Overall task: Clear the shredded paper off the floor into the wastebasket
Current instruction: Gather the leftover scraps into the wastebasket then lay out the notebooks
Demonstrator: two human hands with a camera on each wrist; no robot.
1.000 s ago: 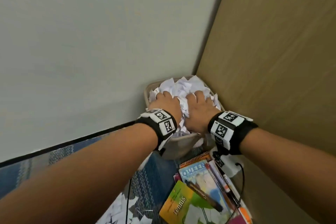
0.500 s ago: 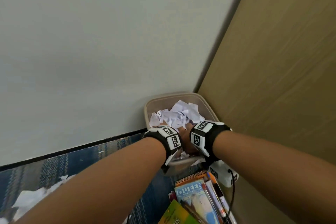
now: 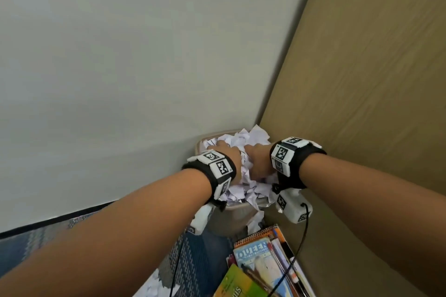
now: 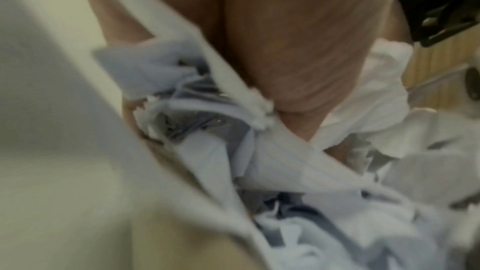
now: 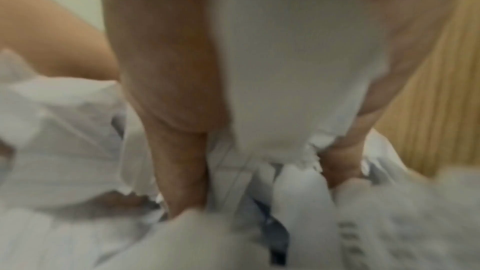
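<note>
From your head view, your left hand (image 3: 228, 155) and right hand (image 3: 257, 160) sit side by side on the shredded paper (image 3: 243, 142) heaped over the rim of the wastebasket (image 3: 199, 146), which stands in the corner at 12 o'clock from the books (image 3: 255, 260). More scraps (image 3: 154, 286) lie on the carpet at 7 o'clock from the basket.

Your left wrist view is blurred: fingers (image 4: 285, 48) push down among torn sheets (image 4: 272, 161); I cannot tell your grip there.

Your right wrist view shows fingers (image 5: 179, 151) dug into the paper (image 5: 272, 89), a sheet caught between them, your grip closed on it.
</note>
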